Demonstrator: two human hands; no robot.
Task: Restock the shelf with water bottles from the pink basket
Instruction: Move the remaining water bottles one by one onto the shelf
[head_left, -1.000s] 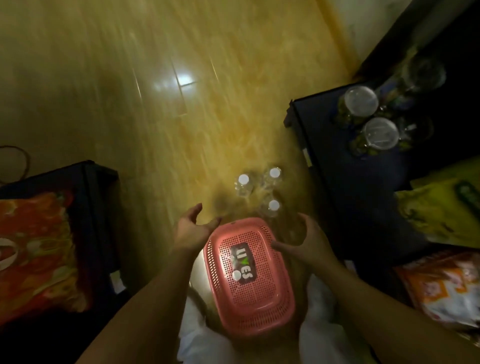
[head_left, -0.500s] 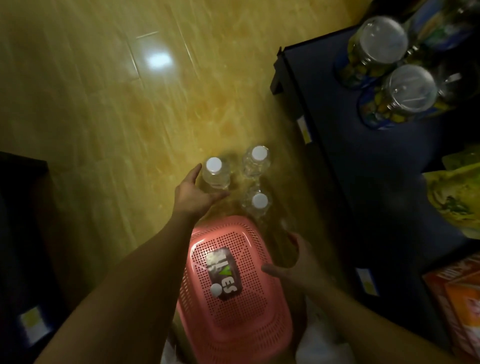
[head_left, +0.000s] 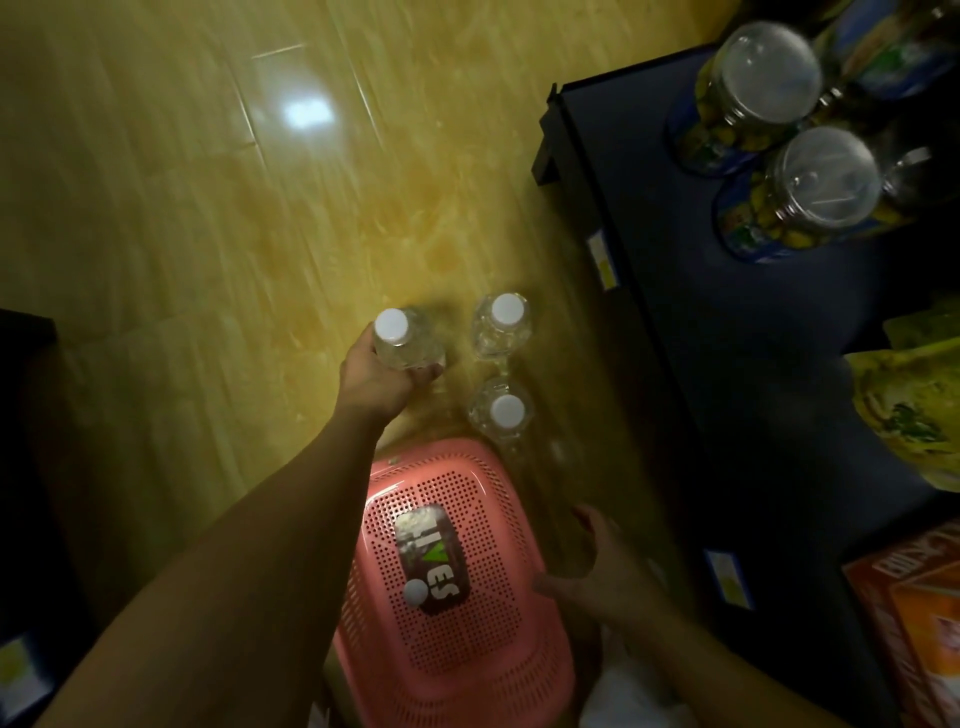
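Observation:
A pink perforated basket (head_left: 488, 660) sits on the floor in front of me, with one water bottle (head_left: 434, 566) lying inside, white cap toward me. Three clear water bottles with white caps stand upright on the floor beyond it. My left hand (head_left: 376, 382) is wrapped around the left bottle (head_left: 405, 343). The other two bottles (head_left: 503, 325) (head_left: 501, 415) stand untouched to its right. My right hand (head_left: 602, 582) hovers with fingers apart at the basket's right rim, holding nothing. The dark shelf (head_left: 727, 332) stands on the right.
Two large clear-lidded jars (head_left: 763, 88) (head_left: 815, 187) stand on the dark shelf at the upper right. A yellow bag (head_left: 914, 405) and an orange box (head_left: 914, 623) lie lower on the right. Price tags (head_left: 602, 260) mark the shelf edge. Another dark unit (head_left: 26, 519) borders the left.
My left hand reached forward past the basket and closed on the left standing bottle. The view dropped closer to the floor. My right hand stayed by the basket's right side.

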